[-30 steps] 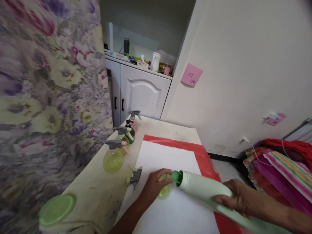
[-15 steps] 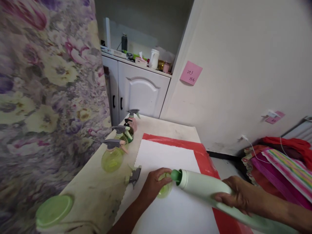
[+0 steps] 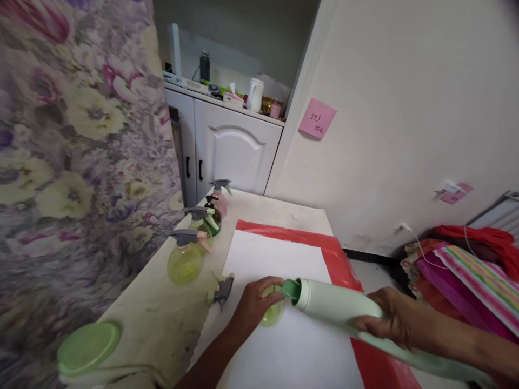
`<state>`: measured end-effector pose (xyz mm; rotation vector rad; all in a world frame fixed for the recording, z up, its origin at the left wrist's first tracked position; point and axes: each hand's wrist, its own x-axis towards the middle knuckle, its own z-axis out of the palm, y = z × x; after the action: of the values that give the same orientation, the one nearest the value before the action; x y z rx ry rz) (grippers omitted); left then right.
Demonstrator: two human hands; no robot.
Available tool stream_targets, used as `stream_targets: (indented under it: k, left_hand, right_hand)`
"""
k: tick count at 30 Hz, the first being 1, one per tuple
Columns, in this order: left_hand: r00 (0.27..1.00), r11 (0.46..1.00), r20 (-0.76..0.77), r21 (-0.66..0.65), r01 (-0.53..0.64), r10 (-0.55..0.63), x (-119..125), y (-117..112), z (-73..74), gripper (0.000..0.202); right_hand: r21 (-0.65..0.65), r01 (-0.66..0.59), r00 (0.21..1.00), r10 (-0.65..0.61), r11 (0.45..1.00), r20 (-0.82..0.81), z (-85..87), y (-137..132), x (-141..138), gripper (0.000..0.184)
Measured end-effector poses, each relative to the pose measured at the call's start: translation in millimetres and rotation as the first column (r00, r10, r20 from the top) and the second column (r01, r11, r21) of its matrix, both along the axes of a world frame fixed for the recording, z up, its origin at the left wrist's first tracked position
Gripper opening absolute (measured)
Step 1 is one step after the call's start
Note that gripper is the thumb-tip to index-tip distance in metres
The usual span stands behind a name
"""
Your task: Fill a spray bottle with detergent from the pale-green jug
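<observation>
My left hand [image 3: 255, 307] is closed around the neck of a round, see-through yellow-green spray bottle [image 3: 273, 314] with its top off, standing on a white sheet [image 3: 279, 254]. Wrapped in the fingers of my right hand [image 3: 395, 319] is a long pale green bottle [image 3: 334, 300], tilted with its mouth toward the left. Its green pour spout [image 3: 291, 289] sits right at the spray bottle's opening and my left fingertips. Whether liquid flows is too hard to make out. A grey trigger spray head [image 3: 223, 290] lies on its side left of my left hand.
Along the table's left edge stand several bottles, among them a yellow spray bottle [image 3: 185, 265] and a pink one [image 3: 219, 204]. A round green lid [image 3: 89, 348] tops a container at front left. Red sheeting [image 3: 344, 265] lies under the white sheet. A floral curtain [image 3: 89, 178] hangs on the left.
Both hands keep their holds, the spout staying at the spray bottle's opening. The view has shifted very slightly; nothing else has visibly moved.
</observation>
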<state>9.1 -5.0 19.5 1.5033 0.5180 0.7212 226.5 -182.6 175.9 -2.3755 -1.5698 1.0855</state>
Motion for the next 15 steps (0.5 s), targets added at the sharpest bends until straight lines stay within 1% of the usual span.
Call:
stream_targets:
  k: [6,15]
  left_hand:
    - [1.000,1.000,-0.014,0.003,-0.002,0.002,-1.2,-1.2,4.2,0.020]
    - [1.000,1.000,0.002,0.001,0.003,-0.003,0.0,-1.0,0.6,0.021]
  right_hand:
    - [-0.002,0.006,1.000,-0.006,1.000,0.005,1.1,0.5,-0.3,0.051]
    - [0.018,-0.013,1.000,0.013,1.000,-0.017,3.6,0.6,-1.3,0.047]
